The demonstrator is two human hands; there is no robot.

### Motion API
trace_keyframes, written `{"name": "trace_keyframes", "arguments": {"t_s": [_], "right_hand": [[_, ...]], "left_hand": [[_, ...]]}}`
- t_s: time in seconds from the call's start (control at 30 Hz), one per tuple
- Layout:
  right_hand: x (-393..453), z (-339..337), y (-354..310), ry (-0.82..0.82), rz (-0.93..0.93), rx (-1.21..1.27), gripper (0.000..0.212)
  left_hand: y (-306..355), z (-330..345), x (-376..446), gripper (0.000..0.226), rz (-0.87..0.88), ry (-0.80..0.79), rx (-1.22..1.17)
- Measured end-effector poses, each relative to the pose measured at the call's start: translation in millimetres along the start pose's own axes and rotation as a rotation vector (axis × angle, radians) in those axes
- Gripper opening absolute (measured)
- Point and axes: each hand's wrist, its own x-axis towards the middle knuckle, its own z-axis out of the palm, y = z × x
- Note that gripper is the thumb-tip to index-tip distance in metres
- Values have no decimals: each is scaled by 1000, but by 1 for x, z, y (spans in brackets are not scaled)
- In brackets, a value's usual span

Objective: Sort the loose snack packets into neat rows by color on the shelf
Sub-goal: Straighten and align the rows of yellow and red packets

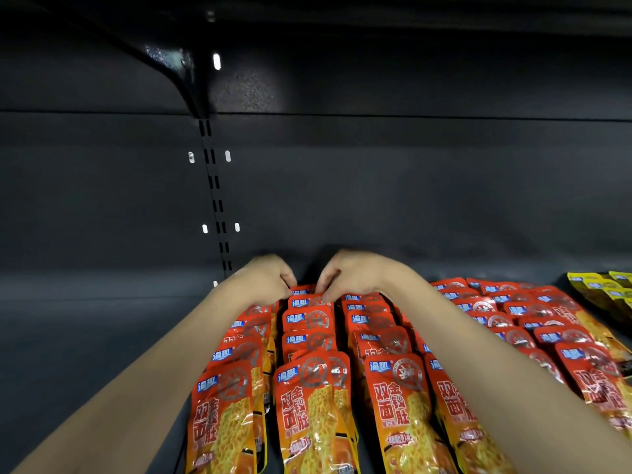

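Observation:
Red snack packets (307, 336) lie overlapped in several rows running front to back on the dark shelf (85, 336). Both my hands reach to the far end of the middle row. My left hand (265, 277) has its fingers curled at the left edge of the rearmost red packet (302, 290). My right hand (349, 275) pinches that packet's right top edge. More red rows (513, 316) spread out to the right, partly hidden by my right forearm. Yellow packets (602, 289) sit at the far right.
The shelf's dark back wall (376, 183) stands just behind my hands. A slotted upright rail (215, 186) runs down it on the left. The upper shelf's bracket (178, 73) juts out above. Bare shelf lies left of the red rows.

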Motion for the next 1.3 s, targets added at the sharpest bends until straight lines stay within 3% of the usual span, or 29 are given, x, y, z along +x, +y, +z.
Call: {"name": "trace_keyframes", "arguments": {"t_s": [0.4,0.5,0.6,0.73,1.07,1.3], "right_hand": [[-2,2,0,38,16,-37,20],[-7,-1,2,123,37,-46,8],[-14,-7,0,106,40,-37,10],[-16,-2,-7,47,44,-41,11],[-23,8,-11,40,27,-38,8],[-32,9,-10,113,35,16,9]], "left_hand": [[-1,7,3,19,-44,46,-114],[-4,4,1,28,-45,114,-91],[-5,-8,-8,21,-42,172,-103],[-2,-14,-27,10,8,87,-86],[4,-1,-50,20,60,-164,108],[3,-2,-52,10,44,-133,16]]}}
